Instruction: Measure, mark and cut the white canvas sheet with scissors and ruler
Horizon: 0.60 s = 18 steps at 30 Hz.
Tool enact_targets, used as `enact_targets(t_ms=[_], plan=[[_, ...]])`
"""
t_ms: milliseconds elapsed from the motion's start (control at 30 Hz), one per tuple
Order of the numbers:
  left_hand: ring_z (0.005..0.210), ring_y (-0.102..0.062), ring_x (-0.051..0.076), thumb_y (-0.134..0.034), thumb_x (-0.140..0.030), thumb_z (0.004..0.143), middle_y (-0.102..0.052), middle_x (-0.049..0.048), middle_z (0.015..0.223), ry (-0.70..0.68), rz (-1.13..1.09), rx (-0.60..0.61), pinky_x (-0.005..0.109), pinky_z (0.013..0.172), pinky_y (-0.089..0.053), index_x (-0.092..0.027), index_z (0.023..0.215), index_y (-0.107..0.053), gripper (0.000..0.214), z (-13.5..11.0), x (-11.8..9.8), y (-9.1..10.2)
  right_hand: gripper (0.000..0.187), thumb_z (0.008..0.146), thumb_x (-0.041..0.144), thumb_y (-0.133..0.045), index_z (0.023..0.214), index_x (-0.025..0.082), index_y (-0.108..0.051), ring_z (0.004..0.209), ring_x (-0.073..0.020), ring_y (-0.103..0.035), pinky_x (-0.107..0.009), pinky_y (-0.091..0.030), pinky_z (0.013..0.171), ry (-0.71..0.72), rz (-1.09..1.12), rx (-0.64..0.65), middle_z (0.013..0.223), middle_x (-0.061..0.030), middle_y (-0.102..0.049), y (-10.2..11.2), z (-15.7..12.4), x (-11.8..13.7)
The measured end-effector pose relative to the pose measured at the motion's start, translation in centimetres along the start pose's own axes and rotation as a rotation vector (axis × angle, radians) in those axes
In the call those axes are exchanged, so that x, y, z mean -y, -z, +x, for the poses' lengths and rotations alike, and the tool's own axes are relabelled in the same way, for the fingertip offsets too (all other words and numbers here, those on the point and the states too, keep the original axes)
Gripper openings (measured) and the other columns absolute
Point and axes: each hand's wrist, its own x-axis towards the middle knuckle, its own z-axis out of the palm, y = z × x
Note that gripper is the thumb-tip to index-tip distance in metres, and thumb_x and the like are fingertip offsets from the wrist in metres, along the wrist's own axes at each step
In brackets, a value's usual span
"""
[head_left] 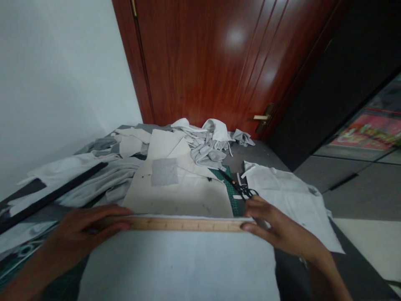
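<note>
A long wooden ruler (184, 224) lies across the far edge of a pale grey fabric sheet (178, 263) in front of me. My left hand (81, 234) rests flat on the ruler's left end, fingers stretched out along it. My right hand (275, 228) pinches the ruler's right end between thumb and fingers. Black scissors (239, 188) lie just beyond my right hand on a green cutting mat (230, 190). A cream paper pattern (178, 190) with a small grey fabric square (164, 172) on it lies beyond the ruler.
A heap of grey and white fabric scraps (206, 144) sits at the table's far end before a red-brown door (219, 62). A long black bar (53, 194) lies at the left. White cloth (288, 196) covers the right side near the table edge.
</note>
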Motion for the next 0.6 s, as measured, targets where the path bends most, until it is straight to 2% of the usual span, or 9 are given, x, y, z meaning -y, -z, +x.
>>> enact_targets(t_ms=[33, 133, 200, 267, 400, 500, 600], plan=[[0.084, -0.074, 0.026, -0.064, -0.072, 0.072, -0.079, -0.0001, 0.09, 0.01, -0.016, 0.043, 0.033, 0.079, -0.062, -0.033, 0.091, -0.082, 0.047, 1.7, -0.2, -1.1, 0.031, 0.104, 0.046, -0.052, 0.095, 0.021, -0.068, 0.092, -0.0208, -0.06, -0.034, -0.05, 0.085, -0.052, 0.011, 0.043, 0.091, -0.0062, -0.066, -1.0, 1.0, -1.7], [0.091, -0.074, 0.027, -0.06, -0.066, 0.076, -0.081, 0.0046, 0.095, -0.024, -0.046, 0.147, 0.032, 0.086, -0.058, -0.022, 0.096, -0.08, 0.052, 6.1, 0.2, -4.8, 0.044, 0.104, 0.053, -0.048, 0.082, 0.019, -0.066, 0.084, -0.0191, -0.06, -0.033, -0.048, 0.081, -0.081, 0.032, 0.185, 0.081, -0.0044, -0.064, -4.6, 3.5, -7.0], [0.092, -0.074, 0.028, -0.055, -0.064, 0.08, -0.081, 0.0066, 0.097, -0.078, -0.039, 0.172, 0.032, 0.085, -0.058, -0.02, 0.095, -0.078, 0.052, 7.6, 1.3, -7.0, 0.049, 0.104, 0.057, -0.045, 0.08, 0.019, -0.066, 0.083, -0.0191, -0.061, -0.032, -0.048, 0.078, -0.083, 0.021, 0.213, 0.082, -0.0046, -0.064, -6.7, 4.5, -9.9], [0.092, -0.074, 0.027, -0.053, -0.062, 0.085, -0.08, 0.0064, 0.097, -0.132, 0.02, 0.155, 0.032, 0.085, -0.057, -0.021, 0.096, -0.077, 0.049, 8.0, 2.6, -8.7, 0.05, 0.105, 0.055, -0.043, 0.079, 0.019, -0.066, 0.084, -0.0196, -0.062, -0.033, -0.048, 0.08, -0.049, -0.003, 0.192, 0.081, -0.0042, -0.064, -8.2, 4.9, -11.7], [0.098, -0.07, 0.026, -0.048, -0.056, 0.095, -0.077, 0.0082, 0.102, -0.289, 0.186, 0.019, 0.036, 0.093, -0.054, -0.021, 0.104, -0.074, 0.044, 7.5, 4.0, -10.0, 0.041, 0.105, 0.049, -0.048, 0.086, 0.019, -0.069, 0.089, -0.0219, -0.062, -0.037, -0.048, 0.085, -0.001, -0.089, 0.109, 0.086, -0.0059, -0.067, -9.0, 4.8, -12.7], [0.109, -0.064, 0.028, -0.049, -0.052, 0.099, -0.073, 0.0103, 0.11, -0.403, 0.264, -0.05, 0.042, 0.103, -0.049, -0.02, 0.114, -0.07, 0.041, 7.2, 3.6, -10.2, 0.032, 0.102, 0.046, -0.056, 0.092, 0.018, -0.068, 0.093, -0.0236, -0.062, -0.038, -0.047, 0.086, -0.032, -0.14, 0.05, 0.091, -0.0073, -0.068, -8.6, 4.7, -12.3], [0.117, -0.059, 0.029, -0.051, -0.045, 0.1, -0.068, 0.0112, 0.119, -0.487, 0.337, -0.123, 0.045, 0.107, -0.045, -0.021, 0.124, -0.068, 0.038, 6.8, 2.9, -10.4, 0.026, 0.097, 0.042, -0.065, 0.106, 0.018, -0.065, 0.097, -0.0238, -0.062, -0.039, -0.047, 0.09, -0.071, -0.138, -0.01, 0.102, -0.0086, -0.069, -8.2, 4.6, -11.5]])
